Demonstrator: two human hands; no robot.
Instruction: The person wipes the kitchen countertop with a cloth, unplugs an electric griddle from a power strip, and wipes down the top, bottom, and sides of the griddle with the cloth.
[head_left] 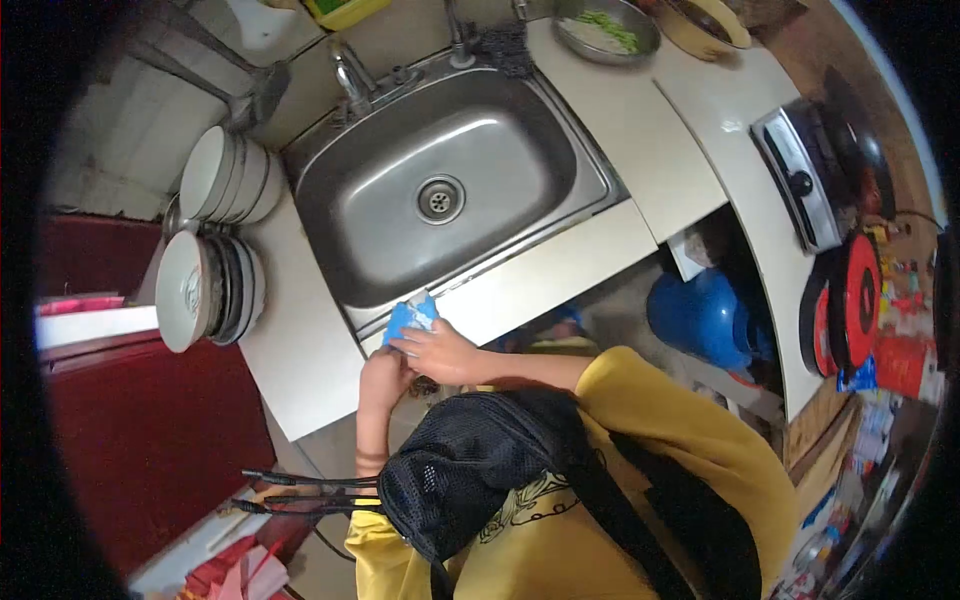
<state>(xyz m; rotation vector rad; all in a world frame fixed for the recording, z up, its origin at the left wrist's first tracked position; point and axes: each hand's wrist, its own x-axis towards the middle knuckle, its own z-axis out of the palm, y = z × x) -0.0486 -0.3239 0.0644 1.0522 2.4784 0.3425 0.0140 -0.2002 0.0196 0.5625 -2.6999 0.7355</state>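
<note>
Packet [411,317] against right hand [440,353]

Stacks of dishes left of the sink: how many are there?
2. The far stack stands by the far left corner of the sink; the near stack is closer to the person. Others could be hidden behind them.

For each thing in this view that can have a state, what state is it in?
Right hand: on the blue item
Left hand: beside it, fingers partly hidden
Blue item: crumpled; opened or not, cannot tell
Sink: drain unplugged
Faucet: no stream visible
Bowls: stacked
Metal dish: holding greens
Stove: on or off, cannot tell
</note>
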